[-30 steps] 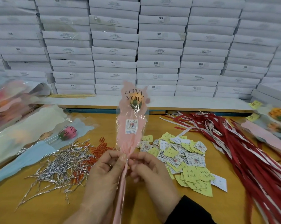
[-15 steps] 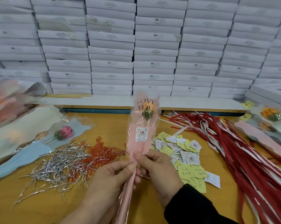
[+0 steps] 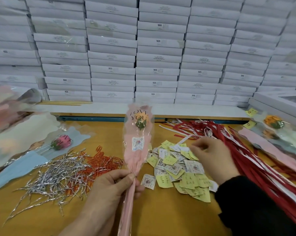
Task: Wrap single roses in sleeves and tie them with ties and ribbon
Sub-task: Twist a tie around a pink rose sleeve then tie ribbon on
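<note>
My left hand (image 3: 113, 186) grips the gathered neck of a pink sleeve (image 3: 137, 143) that stands upright and holds an orange rose (image 3: 140, 120); the sleeve reads LOVE YOU and bears a small sticker. My right hand (image 3: 212, 157) hovers to the right, fingers loosely curled and holding nothing, over the edge of a pile of red and white ribbons (image 3: 242, 150). Silver twist ties (image 3: 58, 176) lie heaped at the left beside orange clips (image 3: 103, 162). Whether a tie sits on the sleeve's neck is hidden by my fingers.
Yellow notes and printed stickers (image 3: 179, 171) are strewn on the wooden table (image 3: 169, 217) between my hands. Spare sleeves and a pink rose (image 3: 62, 142) lie at the left, wrapped roses (image 3: 275, 123) at the right. White boxes (image 3: 157, 57) are stacked high behind.
My right hand has let go of the sleeve's neck and moved right and up toward the ribbons. My left hand still holds the sleeve, now alone.
</note>
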Tool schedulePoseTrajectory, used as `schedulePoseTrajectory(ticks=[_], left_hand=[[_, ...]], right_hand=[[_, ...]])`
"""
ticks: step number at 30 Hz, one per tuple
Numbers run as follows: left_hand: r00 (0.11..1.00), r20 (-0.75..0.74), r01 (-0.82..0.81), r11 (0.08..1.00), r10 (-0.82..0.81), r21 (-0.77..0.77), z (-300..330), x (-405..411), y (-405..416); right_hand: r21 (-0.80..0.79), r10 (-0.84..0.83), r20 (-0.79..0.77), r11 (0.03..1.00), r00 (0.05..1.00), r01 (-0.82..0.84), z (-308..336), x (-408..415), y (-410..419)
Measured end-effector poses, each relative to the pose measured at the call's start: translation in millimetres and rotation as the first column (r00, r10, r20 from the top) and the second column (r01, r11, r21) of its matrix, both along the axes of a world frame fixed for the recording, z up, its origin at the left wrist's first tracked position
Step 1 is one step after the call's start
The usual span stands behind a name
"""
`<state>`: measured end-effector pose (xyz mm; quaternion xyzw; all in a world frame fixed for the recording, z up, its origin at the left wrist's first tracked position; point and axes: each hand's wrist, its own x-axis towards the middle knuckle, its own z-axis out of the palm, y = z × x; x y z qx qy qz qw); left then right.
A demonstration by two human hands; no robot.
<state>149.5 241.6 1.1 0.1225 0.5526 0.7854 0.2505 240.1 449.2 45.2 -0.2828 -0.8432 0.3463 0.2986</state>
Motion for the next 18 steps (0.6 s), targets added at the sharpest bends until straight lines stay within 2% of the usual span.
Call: schedulePoseTrajectory(ticks=[2, 4, 6, 8, 12, 18], left_hand=[[1.000, 0.027, -0.009, 1.000, 0.009, 0.022, 1.2, 0.8, 0.4], [0.999, 0.032, -0.007, 0.999, 0.005, 0.045, 4.5, 2.8, 0.3], [1.000, 0.023, -0.011, 0.999, 0.010, 0.052, 6.2, 3.6, -0.3], [0.999, 0.020, -0.027, 0.998, 0.026, 0.058, 6.5, 3.6, -1.3], [0.999, 0.010, -0.046, 0.997, 0.046, 0.068, 5.9, 3.4, -3.0], [0.999, 0.018, -0.042, 0.997, 0.041, 0.067, 3.0, 2.0, -2.2]], right_hand=[[0.108, -0.201, 0.145, 0.977, 0.969, 0.187, -2.2, 16.0, 29.0], [0.248, -0.366, 0.325, 0.923, 0.872, 0.295, -7.0, 30.3, 47.3], [0.326, -0.439, 0.458, 0.892, 0.773, 0.313, -12.3, 39.8, 55.6], [0.327, -0.453, 0.542, 0.890, 0.708, 0.318, -14.7, 45.4, 58.2], [0.279, -0.463, 0.557, 0.886, 0.689, 0.370, -14.5, 49.6, 61.5], [0.311, -0.529, 0.432, 0.847, 0.730, 0.431, -14.0, 50.0, 62.6]])
